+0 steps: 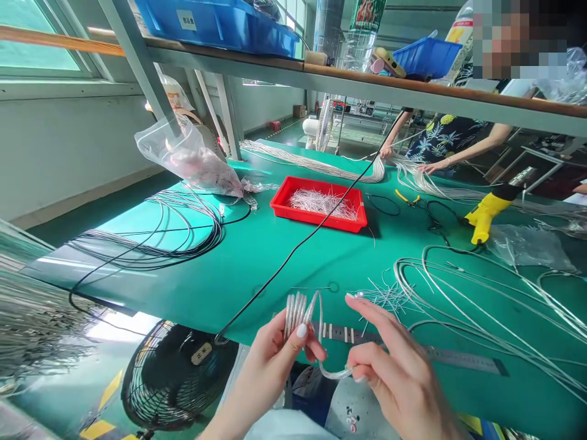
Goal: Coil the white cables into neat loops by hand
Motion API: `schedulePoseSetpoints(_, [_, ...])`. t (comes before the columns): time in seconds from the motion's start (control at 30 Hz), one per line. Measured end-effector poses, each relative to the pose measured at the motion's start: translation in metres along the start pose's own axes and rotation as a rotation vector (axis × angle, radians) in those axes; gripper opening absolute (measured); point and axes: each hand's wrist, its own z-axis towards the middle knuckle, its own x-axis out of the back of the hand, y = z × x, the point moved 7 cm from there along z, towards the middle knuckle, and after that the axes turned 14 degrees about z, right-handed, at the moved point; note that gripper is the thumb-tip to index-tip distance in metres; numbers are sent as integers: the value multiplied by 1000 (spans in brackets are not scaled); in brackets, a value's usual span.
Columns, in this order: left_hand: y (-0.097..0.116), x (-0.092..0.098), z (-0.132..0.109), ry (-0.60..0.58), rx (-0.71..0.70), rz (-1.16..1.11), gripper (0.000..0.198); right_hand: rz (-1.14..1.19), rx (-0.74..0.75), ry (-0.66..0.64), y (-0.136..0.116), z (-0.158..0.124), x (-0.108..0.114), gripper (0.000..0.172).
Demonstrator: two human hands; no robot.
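Holding a looped pale cable (297, 311) in the left hand (280, 354), on the near side of the red tray (293, 213). Pinching its trailing length in the right hand (397, 370), with index finger extended, also nearer than the tray on the green worktop (215, 284).

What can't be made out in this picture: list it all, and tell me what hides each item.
All in the head view:
Underside of the coiled cable: hidden by the left hand.
Where its strand goes past the fingertips: hidden by the right hand.
Part of the ruler: covered by the right hand; its markings are too small to read.
Contents of the plastic bag: blurred by cloudy plastic.
Left cable bundle: cut off by the left edge.
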Motion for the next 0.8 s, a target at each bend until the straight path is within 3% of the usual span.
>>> schedulePoseSetpoints(0.23, [5, -24, 5, -145, 18, -109, 34, 410, -232, -73, 23, 6, -4, 26])
schedulePoseSetpoints(0.6, [11, -37, 9, -177, -27, -194, 33, 544, -450, 246, 46, 0, 1, 26])
schedulePoseSetpoints(0.8, [9, -33, 10, -126, -50, -141, 34, 602, -560, 285, 51, -7, -4, 28])
